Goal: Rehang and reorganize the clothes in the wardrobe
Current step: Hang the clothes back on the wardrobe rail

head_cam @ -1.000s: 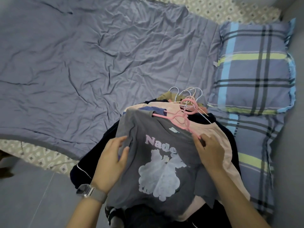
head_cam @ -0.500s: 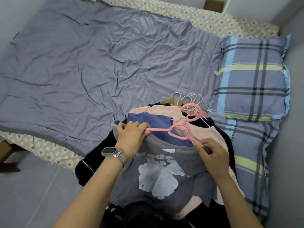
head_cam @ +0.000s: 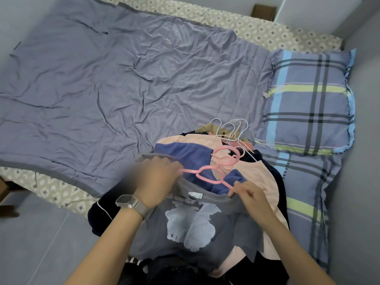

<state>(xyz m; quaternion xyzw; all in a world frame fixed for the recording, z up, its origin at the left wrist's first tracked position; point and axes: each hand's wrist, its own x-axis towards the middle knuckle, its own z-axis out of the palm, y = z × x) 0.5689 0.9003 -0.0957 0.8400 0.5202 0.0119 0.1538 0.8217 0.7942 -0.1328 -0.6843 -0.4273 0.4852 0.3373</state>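
Note:
A pile of clothes on hangers lies at the bed's near edge. On top is a grey T-shirt (head_cam: 197, 225) with a pale print. A pink hanger (head_cam: 207, 173) sits at its neck, over a blue shirt (head_cam: 185, 153) and a peach shirt (head_cam: 261, 177). My left hand (head_cam: 156, 177), blurred, grips the hanger's left arm and the grey collar. My right hand (head_cam: 253, 198) pinches the hanger's right arm at the collar. Several white wire hangers (head_cam: 232, 128) stick out at the pile's far end. Dark garments lie underneath.
A wrinkled purple-grey blanket (head_cam: 123, 79) covers most of the bed. Two plaid pillows (head_cam: 308, 95) lie to the right, by the grey wall. Patterned mattress edge (head_cam: 55, 190) and grey floor (head_cam: 35, 243) are at the lower left. A brown box (head_cam: 264, 10) stands beyond the bed.
My left hand went from the grey shirt's shoulder up to the collar and the pink hanger. The grey shirt has slid down off the hanger, baring the blue shirt. The camera tilted.

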